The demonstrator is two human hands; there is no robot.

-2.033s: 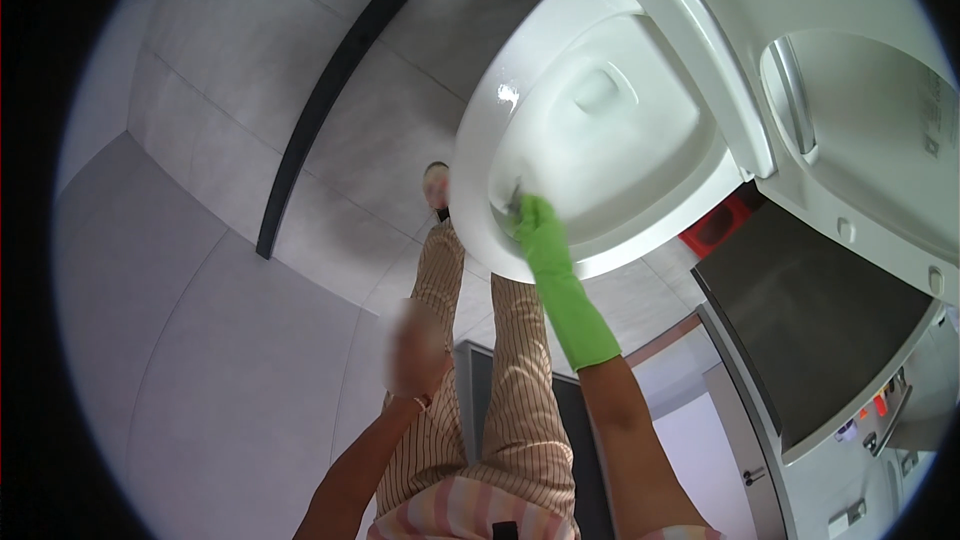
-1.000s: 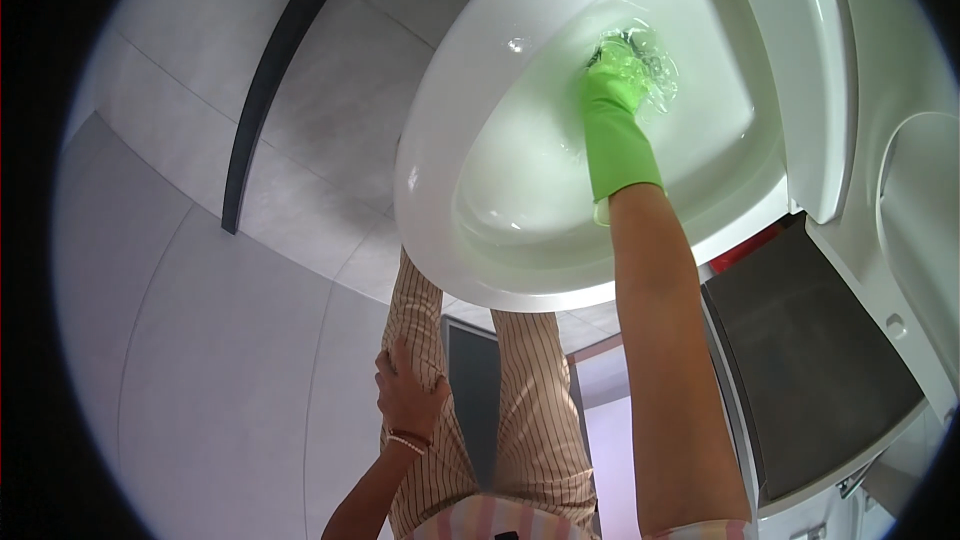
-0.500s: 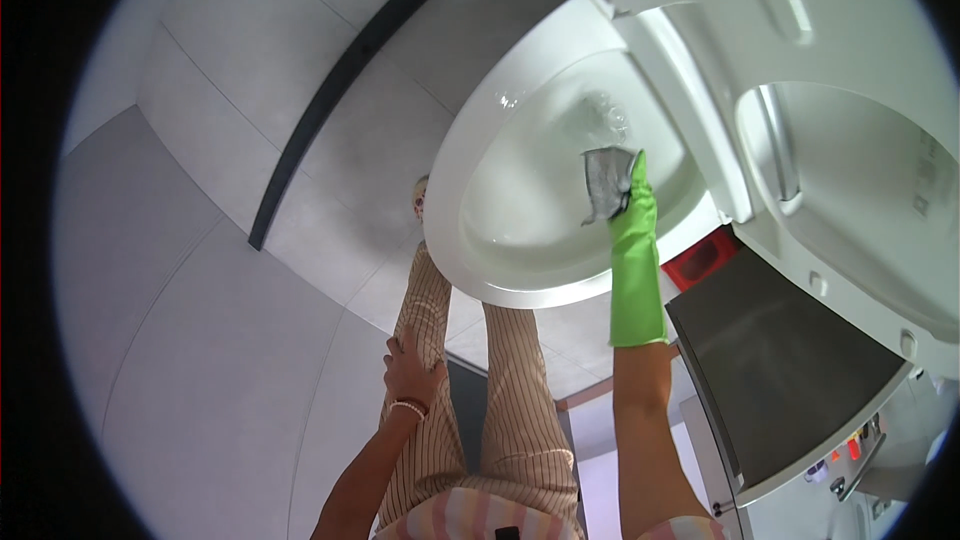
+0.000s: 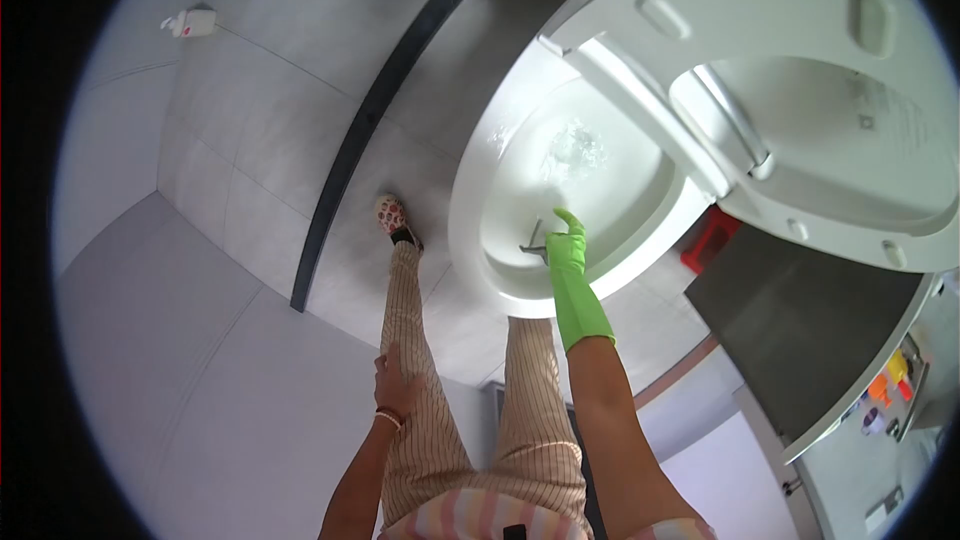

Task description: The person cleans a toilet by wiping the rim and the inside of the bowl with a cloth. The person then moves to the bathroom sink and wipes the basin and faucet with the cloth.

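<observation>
Cloth (image 4: 537, 251), dark grey, gripped in green-gloved right hand (image 4: 567, 245) and showing just to its left, inside white toilet bowl (image 4: 468, 210). Rippling water (image 4: 575, 150) ahead of right hand; raised seat (image 4: 760, 25) ahead and to its right. Bare left hand (image 4: 397, 388), slightly blurred, laid open on striped trousers (image 4: 428, 445), patterned shoe (image 4: 392, 214) ahead of it.

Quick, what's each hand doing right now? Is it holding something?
Left hand: open, resting on the striped trouser leg.
Right hand, in a green rubber glove: closed, holding a grey cloth over the toilet bowl.
</observation>
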